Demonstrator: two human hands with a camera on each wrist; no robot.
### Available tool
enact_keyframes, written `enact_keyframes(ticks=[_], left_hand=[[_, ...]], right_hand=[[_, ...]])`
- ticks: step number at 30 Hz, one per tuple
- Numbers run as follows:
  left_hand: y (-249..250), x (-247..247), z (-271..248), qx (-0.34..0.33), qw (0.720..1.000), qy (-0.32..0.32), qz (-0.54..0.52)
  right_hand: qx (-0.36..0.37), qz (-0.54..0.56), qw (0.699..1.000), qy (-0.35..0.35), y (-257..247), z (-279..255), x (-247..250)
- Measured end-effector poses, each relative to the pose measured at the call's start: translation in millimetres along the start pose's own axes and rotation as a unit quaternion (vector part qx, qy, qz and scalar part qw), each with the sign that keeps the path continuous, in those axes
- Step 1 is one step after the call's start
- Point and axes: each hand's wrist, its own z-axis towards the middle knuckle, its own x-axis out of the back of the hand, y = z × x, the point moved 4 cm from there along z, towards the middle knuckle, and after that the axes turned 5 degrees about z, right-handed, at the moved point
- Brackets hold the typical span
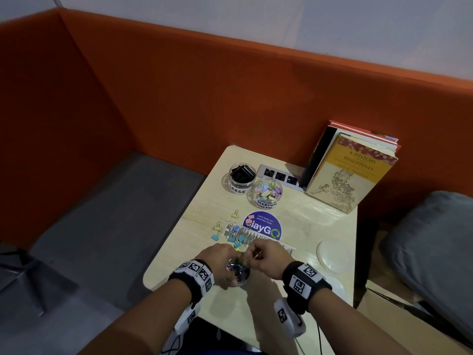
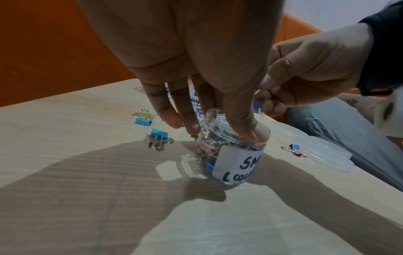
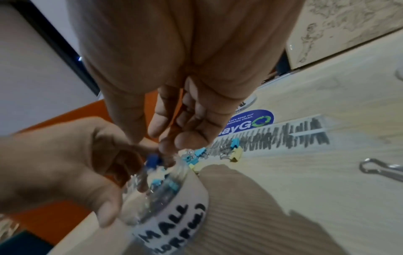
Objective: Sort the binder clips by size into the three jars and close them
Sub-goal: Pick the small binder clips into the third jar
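Note:
My left hand (image 1: 230, 267) grips the clear jar labelled SMALL (image 1: 238, 274) at the table's near edge, thumb and fingers (image 2: 250, 131) round its open rim; it holds several small coloured clips. Just above the jar mouth (image 3: 165, 184) my right hand (image 1: 252, 253) pinches a small blue clip (image 3: 152, 159) (image 2: 258, 105). More small clips (image 1: 231, 237) (image 2: 158, 138) lie loose beyond the jar. The LARGE jar (image 1: 239, 179) with black clips and the MEDIUM jar (image 1: 267, 193) with pastel clips stand open at the back.
Two clear lids (image 1: 332, 254) lie to the right of my hands, with a pair of clips (image 2: 294, 150) beside them. Books (image 1: 350, 170) lean on the orange partition behind a socket strip (image 1: 279, 176). A round blue sticker (image 1: 263, 226) and a brush slot (image 1: 271, 239) mark the tabletop.

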Motion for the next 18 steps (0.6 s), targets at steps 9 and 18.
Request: enact_keyframes(ticks=[9, 18], left_hand=[[-1, -2, 1, -0.004, 1.000, 0.007, -0.006], [1, -1, 1, 0.004, 1.000, -0.005, 0.007]], right_hand=[[-0.029, -0.238, 0.967, 0.079, 45, 15, 7], [0.006, -0.296, 0.952, 0.082, 61, 14, -6]])
